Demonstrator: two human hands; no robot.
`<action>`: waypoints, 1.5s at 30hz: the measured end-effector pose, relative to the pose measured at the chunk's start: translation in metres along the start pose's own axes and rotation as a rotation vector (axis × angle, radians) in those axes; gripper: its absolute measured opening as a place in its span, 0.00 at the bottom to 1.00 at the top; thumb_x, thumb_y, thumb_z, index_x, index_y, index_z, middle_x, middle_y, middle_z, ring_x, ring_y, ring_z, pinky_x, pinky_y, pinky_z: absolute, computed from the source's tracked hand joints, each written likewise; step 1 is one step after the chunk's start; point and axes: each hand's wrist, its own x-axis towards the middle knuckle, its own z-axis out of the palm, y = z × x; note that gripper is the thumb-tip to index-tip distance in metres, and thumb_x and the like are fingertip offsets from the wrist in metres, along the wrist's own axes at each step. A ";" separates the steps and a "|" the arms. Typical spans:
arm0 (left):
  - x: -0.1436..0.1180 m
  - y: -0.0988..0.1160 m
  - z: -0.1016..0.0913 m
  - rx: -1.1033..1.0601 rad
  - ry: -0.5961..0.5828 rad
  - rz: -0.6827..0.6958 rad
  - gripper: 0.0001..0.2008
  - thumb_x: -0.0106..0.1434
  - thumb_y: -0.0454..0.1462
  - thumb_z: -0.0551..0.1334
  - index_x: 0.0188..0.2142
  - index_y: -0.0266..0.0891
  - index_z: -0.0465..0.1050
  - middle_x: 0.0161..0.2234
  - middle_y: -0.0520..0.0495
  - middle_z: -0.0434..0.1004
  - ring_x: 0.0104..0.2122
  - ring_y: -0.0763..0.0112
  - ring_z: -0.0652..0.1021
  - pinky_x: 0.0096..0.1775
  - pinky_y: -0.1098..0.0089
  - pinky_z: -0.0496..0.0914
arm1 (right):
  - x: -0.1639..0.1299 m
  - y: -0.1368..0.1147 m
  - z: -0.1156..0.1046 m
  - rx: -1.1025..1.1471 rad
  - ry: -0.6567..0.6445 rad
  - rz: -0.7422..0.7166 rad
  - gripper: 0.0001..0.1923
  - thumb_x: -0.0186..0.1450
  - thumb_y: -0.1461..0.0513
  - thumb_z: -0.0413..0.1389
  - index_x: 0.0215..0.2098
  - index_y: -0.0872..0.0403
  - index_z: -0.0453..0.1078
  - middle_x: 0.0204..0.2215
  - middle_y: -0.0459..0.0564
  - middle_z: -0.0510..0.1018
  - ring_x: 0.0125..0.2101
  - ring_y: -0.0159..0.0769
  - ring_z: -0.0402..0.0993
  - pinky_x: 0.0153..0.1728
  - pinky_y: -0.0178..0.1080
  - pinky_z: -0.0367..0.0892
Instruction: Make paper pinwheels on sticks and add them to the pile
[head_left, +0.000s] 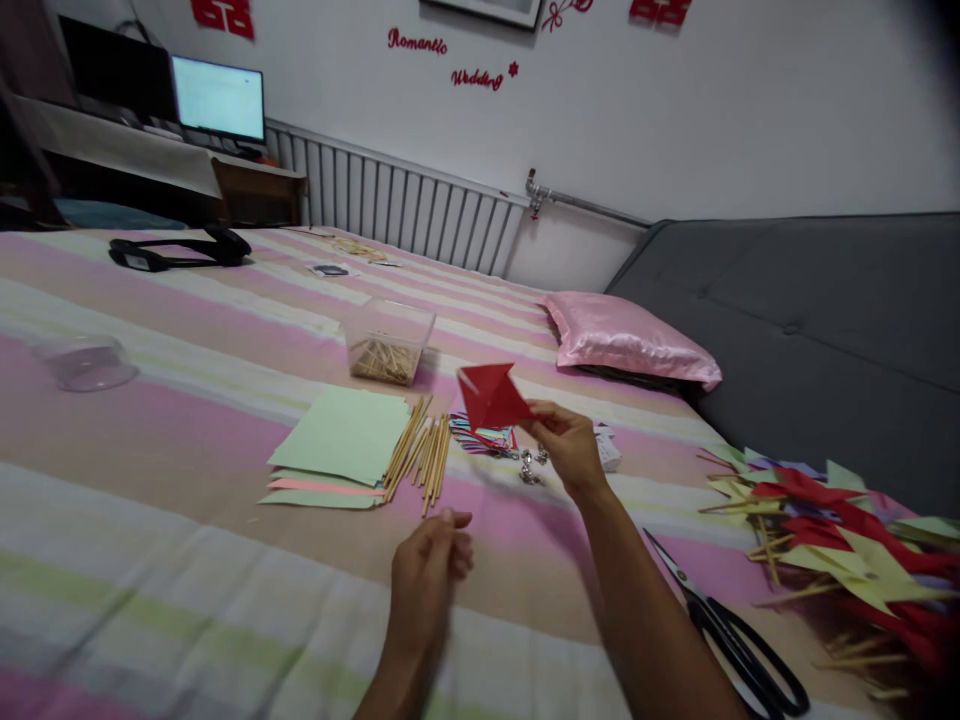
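My right hand [566, 440] pinches a corner of a red paper pinwheel [491, 395], raised above the bed. My left hand [429, 575] is low over the striped sheet, fingers curled and thumb against the index finger; whatever it may hold is hidden. Just beyond it lie thin wooden sticks [427, 460] and a stack of pale green paper [345, 435]. Behind the red paper is a pile of narrow coloured strips [480, 437], partly covered. Small shiny metal pieces [529, 468] lie below my right hand.
Black-handled scissors [720, 610] lie beside my right forearm. Finished pinwheels [847, 545] are heaped at the right. A clear box [386, 345] of sticks stands behind the paper, and a clear lid [90, 365] lies far left. A pink pillow [630, 335] rests by the grey headboard [802, 300].
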 end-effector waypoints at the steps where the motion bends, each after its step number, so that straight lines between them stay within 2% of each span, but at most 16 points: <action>1: 0.000 0.004 -0.001 -0.146 -0.063 -0.101 0.25 0.57 0.52 0.57 0.33 0.30 0.75 0.24 0.43 0.76 0.22 0.70 0.74 0.27 0.69 0.69 | -0.012 -0.004 -0.001 0.034 -0.077 -0.004 0.09 0.54 0.56 0.60 0.28 0.53 0.75 0.41 0.51 0.79 0.42 0.41 0.75 0.39 0.40 0.71; 4: 0.002 0.018 -0.009 -0.531 -0.210 -0.290 0.30 0.60 0.54 0.50 0.41 0.29 0.73 0.37 0.35 0.78 0.30 0.66 0.78 0.34 0.67 0.72 | -0.041 -0.004 -0.004 0.132 -0.312 0.001 0.02 0.55 0.61 0.61 0.27 0.51 0.76 0.45 0.52 0.77 0.47 0.41 0.72 0.44 0.42 0.68; 6: 0.004 0.025 -0.015 -0.666 -0.263 -0.324 0.31 0.61 0.55 0.49 0.44 0.28 0.71 0.39 0.33 0.78 0.35 0.63 0.78 0.37 0.65 0.73 | -0.053 0.002 -0.003 0.154 -0.349 0.020 0.01 0.55 0.62 0.61 0.27 0.51 0.77 0.45 0.52 0.76 0.48 0.41 0.71 0.48 0.43 0.65; 9: 0.005 0.031 -0.022 -0.711 -0.310 -0.341 0.29 0.63 0.52 0.49 0.47 0.28 0.69 0.39 0.32 0.77 0.38 0.59 0.79 0.40 0.62 0.73 | -0.062 0.013 0.001 0.192 -0.385 0.070 0.02 0.55 0.63 0.61 0.26 0.52 0.77 0.45 0.54 0.76 0.49 0.43 0.70 0.50 0.45 0.62; 13: 0.005 0.033 -0.024 -0.673 -0.177 -0.332 0.19 0.65 0.43 0.52 0.45 0.29 0.69 0.35 0.36 0.79 0.34 0.62 0.80 0.39 0.63 0.75 | -0.068 0.016 0.006 0.372 -0.475 0.171 0.01 0.56 0.63 0.61 0.27 0.52 0.76 0.45 0.54 0.76 0.48 0.43 0.71 0.48 0.44 0.63; 18: 0.003 0.034 -0.015 -0.601 -0.086 -0.303 0.14 0.63 0.37 0.56 0.47 0.33 0.70 0.38 0.39 0.80 0.34 0.64 0.80 0.36 0.67 0.76 | -0.076 0.008 0.004 0.491 -0.550 0.266 0.02 0.56 0.62 0.62 0.27 0.53 0.74 0.45 0.55 0.77 0.47 0.42 0.72 0.47 0.44 0.64; 21: 0.002 0.029 -0.011 -0.501 -0.065 -0.318 0.12 0.60 0.35 0.61 0.43 0.32 0.72 0.37 0.39 0.80 0.33 0.64 0.80 0.33 0.69 0.76 | -0.077 0.004 0.001 0.511 -0.559 0.262 0.03 0.54 0.63 0.64 0.26 0.53 0.74 0.46 0.55 0.77 0.48 0.43 0.71 0.46 0.43 0.64; 24: 0.001 0.022 -0.009 -0.378 -0.111 -0.324 0.13 0.55 0.33 0.65 0.40 0.28 0.74 0.35 0.37 0.81 0.32 0.64 0.80 0.32 0.72 0.75 | -0.078 0.002 0.001 0.561 -0.535 0.266 0.03 0.55 0.62 0.63 0.26 0.53 0.74 0.47 0.55 0.76 0.50 0.43 0.69 0.45 0.42 0.65; 26: 0.000 0.018 -0.009 -0.343 -0.119 -0.305 0.14 0.53 0.32 0.67 0.39 0.28 0.74 0.34 0.37 0.81 0.32 0.64 0.80 0.32 0.73 0.75 | -0.078 0.000 0.002 0.599 -0.495 0.280 0.05 0.55 0.62 0.63 0.31 0.52 0.74 0.51 0.54 0.73 0.50 0.43 0.69 0.44 0.41 0.66; 29: -0.001 0.014 -0.009 -0.355 -0.066 -0.276 0.13 0.50 0.32 0.69 0.37 0.29 0.75 0.33 0.39 0.81 0.32 0.64 0.80 0.32 0.73 0.74 | -0.076 -0.002 0.004 0.640 -0.423 0.316 0.17 0.56 0.59 0.63 0.44 0.48 0.71 0.55 0.53 0.69 0.46 0.39 0.72 0.42 0.38 0.68; 33: 0.000 0.013 -0.007 -0.370 -0.012 -0.266 0.13 0.47 0.32 0.70 0.33 0.29 0.76 0.31 0.40 0.81 0.30 0.65 0.79 0.32 0.73 0.74 | -0.074 -0.003 0.004 0.650 -0.396 0.456 0.18 0.63 0.53 0.54 0.49 0.49 0.68 0.47 0.52 0.75 0.31 0.31 0.76 0.31 0.33 0.69; 36: -0.001 0.013 -0.006 -0.347 0.004 -0.266 0.14 0.46 0.34 0.71 0.33 0.28 0.76 0.29 0.40 0.81 0.29 0.65 0.79 0.32 0.72 0.73 | -0.075 -0.005 0.003 0.646 -0.448 0.486 0.20 0.64 0.51 0.52 0.50 0.52 0.68 0.38 0.52 0.80 0.29 0.32 0.76 0.30 0.33 0.69; 40: -0.005 0.013 -0.004 -0.263 -0.046 -0.258 0.16 0.46 0.36 0.71 0.34 0.28 0.76 0.29 0.40 0.81 0.28 0.65 0.78 0.31 0.70 0.73 | -0.077 -0.011 0.002 0.601 -0.522 0.433 0.18 0.58 0.57 0.61 0.46 0.52 0.72 0.39 0.50 0.79 0.36 0.35 0.76 0.37 0.35 0.68; 42: -0.008 0.014 -0.004 -0.223 -0.096 -0.239 0.16 0.47 0.37 0.71 0.34 0.28 0.76 0.30 0.40 0.80 0.28 0.67 0.78 0.31 0.70 0.72 | -0.077 -0.013 0.001 0.558 -0.541 0.399 0.14 0.57 0.59 0.62 0.41 0.52 0.75 0.37 0.50 0.80 0.35 0.35 0.75 0.37 0.35 0.68; 45: -0.010 0.016 -0.005 -0.226 -0.159 -0.195 0.18 0.49 0.39 0.70 0.38 0.30 0.75 0.32 0.40 0.80 0.27 0.69 0.77 0.31 0.71 0.72 | -0.075 -0.016 -0.002 0.460 -0.436 0.276 0.06 0.58 0.60 0.61 0.34 0.51 0.77 0.31 0.48 0.80 0.31 0.34 0.75 0.35 0.36 0.68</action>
